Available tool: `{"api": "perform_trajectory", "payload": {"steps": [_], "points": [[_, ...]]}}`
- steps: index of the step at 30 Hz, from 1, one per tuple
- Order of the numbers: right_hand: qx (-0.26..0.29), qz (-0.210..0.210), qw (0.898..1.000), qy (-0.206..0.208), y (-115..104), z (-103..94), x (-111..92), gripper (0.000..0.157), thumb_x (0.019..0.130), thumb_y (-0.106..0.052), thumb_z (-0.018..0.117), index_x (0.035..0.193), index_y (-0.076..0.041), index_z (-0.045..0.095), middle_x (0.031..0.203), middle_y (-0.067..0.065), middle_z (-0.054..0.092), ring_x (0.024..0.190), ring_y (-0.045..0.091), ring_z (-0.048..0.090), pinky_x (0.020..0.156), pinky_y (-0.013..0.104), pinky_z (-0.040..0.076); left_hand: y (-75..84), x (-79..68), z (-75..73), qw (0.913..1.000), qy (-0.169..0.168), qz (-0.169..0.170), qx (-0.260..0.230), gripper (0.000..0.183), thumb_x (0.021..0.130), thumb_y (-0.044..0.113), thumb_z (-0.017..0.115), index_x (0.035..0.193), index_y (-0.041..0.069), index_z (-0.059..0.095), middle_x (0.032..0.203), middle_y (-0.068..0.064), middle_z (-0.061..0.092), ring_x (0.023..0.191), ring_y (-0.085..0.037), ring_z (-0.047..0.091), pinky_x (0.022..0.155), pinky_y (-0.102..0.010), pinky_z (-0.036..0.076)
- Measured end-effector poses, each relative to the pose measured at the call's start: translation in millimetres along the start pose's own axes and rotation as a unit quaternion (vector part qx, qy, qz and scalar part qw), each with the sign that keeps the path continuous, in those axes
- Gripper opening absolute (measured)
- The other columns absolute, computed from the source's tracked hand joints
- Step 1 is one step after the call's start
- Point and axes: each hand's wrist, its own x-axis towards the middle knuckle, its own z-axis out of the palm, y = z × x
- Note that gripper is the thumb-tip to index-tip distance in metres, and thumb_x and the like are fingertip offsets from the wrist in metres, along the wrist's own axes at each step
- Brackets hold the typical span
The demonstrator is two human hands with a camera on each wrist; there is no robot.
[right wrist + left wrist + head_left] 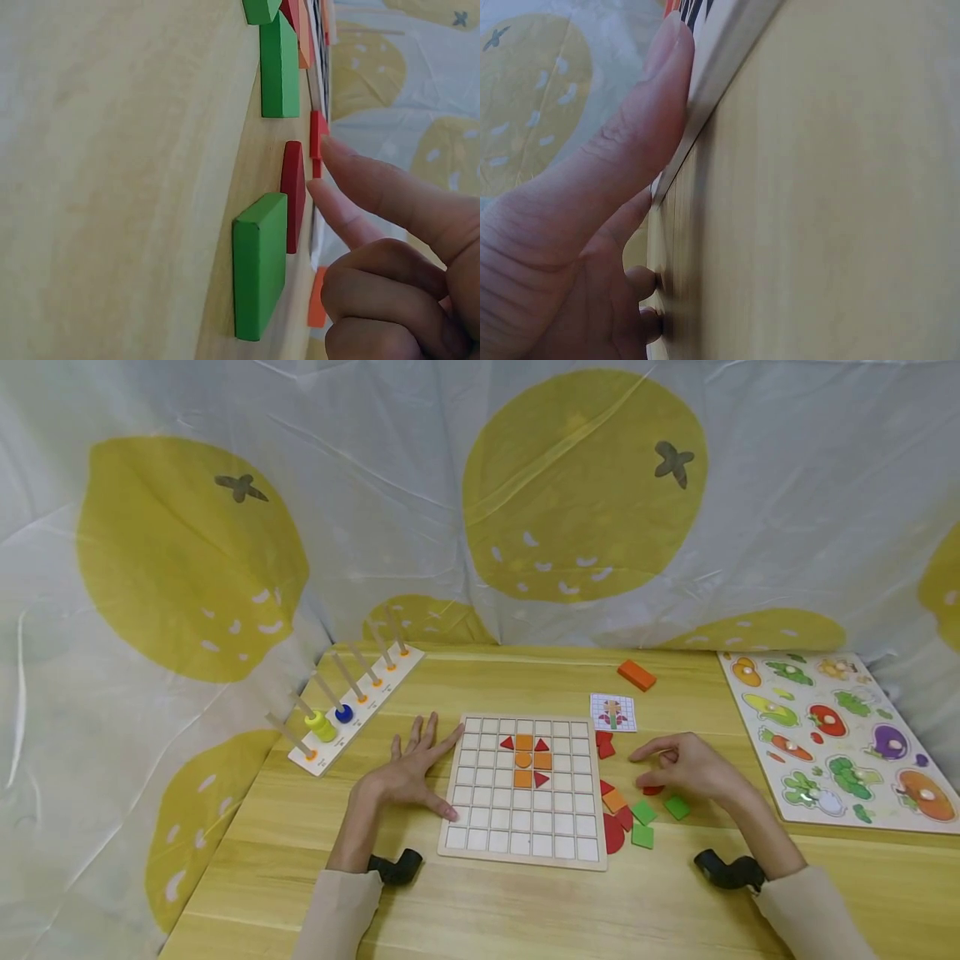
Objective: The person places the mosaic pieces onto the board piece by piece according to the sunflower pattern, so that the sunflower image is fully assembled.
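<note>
A white-gridded wooden board (480, 841) lies flat, bearing several orange and red pieces around its upper middle. My left hand (408, 777) spreads along the board's left side, thumb on the frame near the lower corner and index fingertip by the upper corner. Thumb and board edge fill the left wrist view. My right hand (693, 766) hovers right of the board over loose pieces, its thumb and index apart with nothing between them and the other fingers curled. Below it lie a green square (259, 266) and a dark red piece (294, 196), partly covered by the hand in the head view.
Beyond the board's right edge sit a pattern card (613, 712), an orange block (637, 675), and more loose pieces, including a red round piece (613, 833). A peg counting stand (352, 710) is at left; a vegetable puzzle board (813, 810) at right. Curtains border the table.
</note>
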Motion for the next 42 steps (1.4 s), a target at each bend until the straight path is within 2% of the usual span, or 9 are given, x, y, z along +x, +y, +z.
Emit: {"api": "perform_trajectory", "payload": {"steps": [9, 15, 22, 24, 28, 31, 34, 36, 42], "points": [[0.003, 0.013, 1.0, -0.026, -2, 2.9, 1, 0.035, 0.086, -0.016, 0.084, 0.115, 0.001, 0.075, 0.062, -0.004, 0.032, 0.057, 0.01, 0.034, 0.053, 0.025, 0.029, 0.3, -0.8, -0.2, 1.0, 0.001, 0.001, -0.003, 0.135, 0.069, 0.047, 0.094, 0.168, 0.024, 0.005, 0.169, -0.024, -0.026, 0.155, -0.047, -0.028, 0.119, -0.075, -0.016], [0.001, -0.012, 0.999, -0.041, -6, 10.0, 4, 0.032, 0.087, -0.017, 0.084, 0.112, 0.001, 0.076, 0.06, -0.005, 0.031, 0.054, 0.007, 0.031, 0.051, 0.022, 0.027, 0.2, 0.0, -0.8, 1.0, 0.0, 0.002, -0.001, 0.135, 0.069, 0.05, 0.093, 0.168, 0.025, 0.005, 0.169, -0.023, -0.027, 0.155, -0.046, -0.029, 0.119, -0.074, -0.017], [-0.003, -0.002, 0.999, -0.035, -12, 18.9, 10, 0.028, 0.085, -0.02, 0.086, 0.106, -0.003, 0.078, 0.059, -0.004, 0.032, 0.054, 0.01, 0.032, 0.05, 0.023, 0.025, 1.0, -0.1, -1.0, 1.0, -0.003, 0.002, -0.009, 0.135, 0.069, 0.049, 0.094, 0.168, 0.025, 0.006, 0.169, -0.023, -0.027, 0.154, -0.046, -0.03, 0.119, -0.074, -0.019], [-0.007, 0.003, 0.999, -0.035, -13, 21.8, 11, 0.025, 0.086, -0.021, 0.085, 0.102, -0.003, 0.078, 0.06, -0.005, 0.039, 0.056, 0.011, 0.036, 0.051, 0.022, 0.027, 0.9, -0.3, -1.0, 1.0, -0.003, 0.001, -0.009, 0.135, 0.069, 0.048, 0.094, 0.168, 0.025, 0.006, 0.169, -0.022, -0.027, 0.154, -0.045, -0.03, 0.119, -0.074, -0.019], [-0.008, 0.01, 0.999, -0.044, -12, 25.4, 12, 0.02, 0.088, -0.02, 0.083, 0.095, -0.002, 0.077, 0.071, -0.004, 0.063, 0.065, 0.011, 0.049, 0.055, 0.021, 0.038, 0.6, 0.1, -0.8, 1.0, -0.003, 0.0, -0.005, 0.135, 0.069, 0.05, 0.093, 0.168, 0.026, 0.005, 0.169, -0.022, -0.027, 0.155, -0.046, -0.03, 0.119, -0.074, -0.018], [-0.002, 0.016, 0.999, -0.043, -11, 24.3, 11, 0.017, 0.088, -0.016, 0.082, 0.094, -0.001, 0.077, 0.077, -0.001, 0.07, 0.066, 0.01, 0.051, 0.056, 0.021, 0.04, 0.3, 0.5, 0.0, 1.0, -0.004, -0.001, -0.002, 0.135, 0.069, 0.051, 0.093, 0.168, 0.028, 0.005, 0.169, -0.021, -0.027, 0.155, -0.045, -0.03, 0.12, -0.073, -0.018], [0.002, 0.016, 0.999, -0.035, -10, 21.5, 10, 0.018, 0.087, -0.014, 0.083, 0.096, 0.0, 0.077, 0.072, -0.002, 0.065, 0.062, 0.009, 0.044, 0.054, 0.021, 0.035, 0.6, 0.6, 0.4, 1.0, -0.005, -0.003, 0.0, 0.134, 0.069, 0.051, 0.093, 0.168, 0.029, 0.005, 0.169, -0.02, -0.027, 0.155, -0.044, -0.03, 0.12, -0.072, -0.018], [-0.001, 0.016, 0.999, -0.033, -11, 21.3, 11, 0.02, 0.086, -0.015, 0.084, 0.097, 0.0, 0.076, 0.065, -0.004, 0.056, 0.059, 0.009, 0.04, 0.053, 0.022, 0.032, 0.7, 0.2, 0.3, 1.0, -0.004, -0.003, 0.0, 0.135, 0.069, 0.051, 0.093, 0.168, 0.028, 0.005, 0.169, -0.02, -0.027, 0.155, -0.044, -0.03, 0.12, -0.073, -0.018], [-0.02, 0.015, 0.999, -0.026, -13, 28.5, 15, 0.025, 0.085, -0.021, 0.086, 0.096, -0.003, 0.075, 0.059, -0.006, 0.04, 0.056, 0.01, 0.037, 0.051, 0.022, 0.03, -0.7, 0.6, 0.3, 1.0, -0.004, -0.004, -0.005, 0.135, 0.068, 0.051, 0.093, 0.168, 0.028, 0.005, 0.169, -0.02, -0.027, 0.155, -0.044, -0.029, 0.12, -0.073, -0.018]]}}
